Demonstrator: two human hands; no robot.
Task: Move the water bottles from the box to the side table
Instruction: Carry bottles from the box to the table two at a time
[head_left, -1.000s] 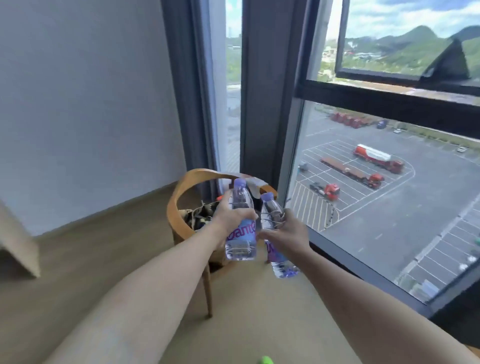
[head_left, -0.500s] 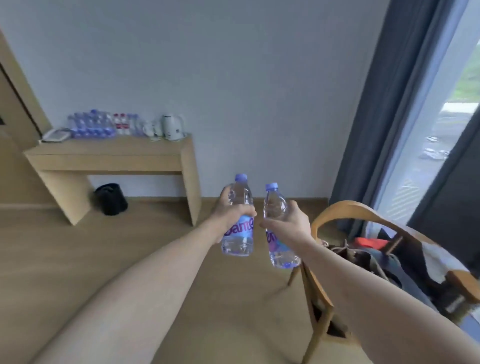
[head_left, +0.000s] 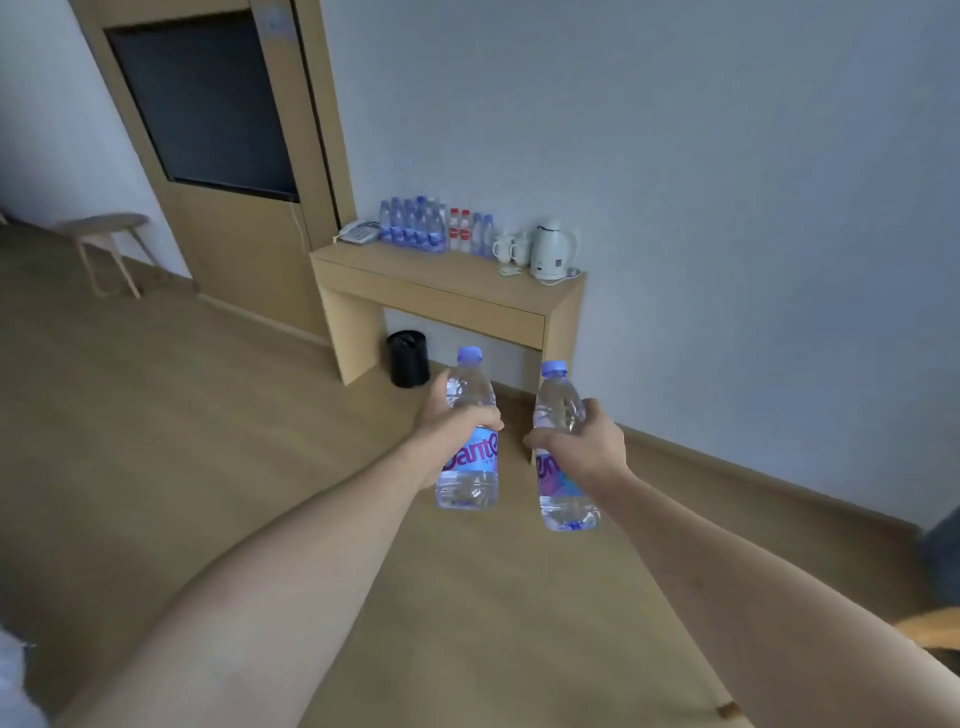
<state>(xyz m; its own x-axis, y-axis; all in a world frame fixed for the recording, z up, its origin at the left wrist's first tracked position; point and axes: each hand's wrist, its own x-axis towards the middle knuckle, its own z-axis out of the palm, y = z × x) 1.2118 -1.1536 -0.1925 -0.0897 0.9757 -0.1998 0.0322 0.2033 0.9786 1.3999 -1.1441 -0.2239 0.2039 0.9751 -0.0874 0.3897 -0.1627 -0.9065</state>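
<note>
Left hand (head_left: 451, 423) gripping one bottle (head_left: 469, 457), right hand (head_left: 582, 441) gripping another bottle (head_left: 561, 467), both upright above the floor (head_left: 208, 441), tabletop (head_left: 441, 275) at 12 o'clock carrying bottle row (head_left: 415, 226), kettle (head_left: 553, 249)

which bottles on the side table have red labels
The two red-labelled bottles standing between the big blue-capped cluster and the two blue bottles beside the mugs; every other label is blue.

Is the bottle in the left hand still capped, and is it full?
Capped: the left hand grips a bottle with its blue cap on top. It looks full, clear water showing to the shoulder.
</note>
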